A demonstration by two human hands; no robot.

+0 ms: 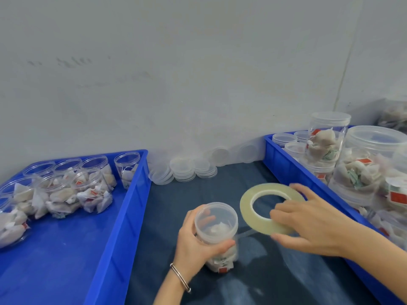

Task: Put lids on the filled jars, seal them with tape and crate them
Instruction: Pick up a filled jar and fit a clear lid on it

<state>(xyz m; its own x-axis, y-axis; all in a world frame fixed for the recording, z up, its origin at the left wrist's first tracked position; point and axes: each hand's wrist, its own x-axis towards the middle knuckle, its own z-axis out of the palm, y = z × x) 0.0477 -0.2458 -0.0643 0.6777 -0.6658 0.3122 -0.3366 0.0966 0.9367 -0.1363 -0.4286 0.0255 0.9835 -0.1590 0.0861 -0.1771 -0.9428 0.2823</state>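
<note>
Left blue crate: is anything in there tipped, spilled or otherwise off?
Yes. In the left blue plastic crate, several clear lidless jars of white sachets lie tipped toward the front instead of upright, while the clear jar in the back corner stands upright. I see no sachets spilled on the crate floor.

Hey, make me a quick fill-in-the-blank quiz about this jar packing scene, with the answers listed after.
1. The left hand grips a jar that already wears its ____.
2. The right hand holds a roll of ____.
3. The open jars without lids stand in the crate on the ____ side.
4. The spare lids are stacked against the ____.

Missing words: lid; tape; left; wall
</note>
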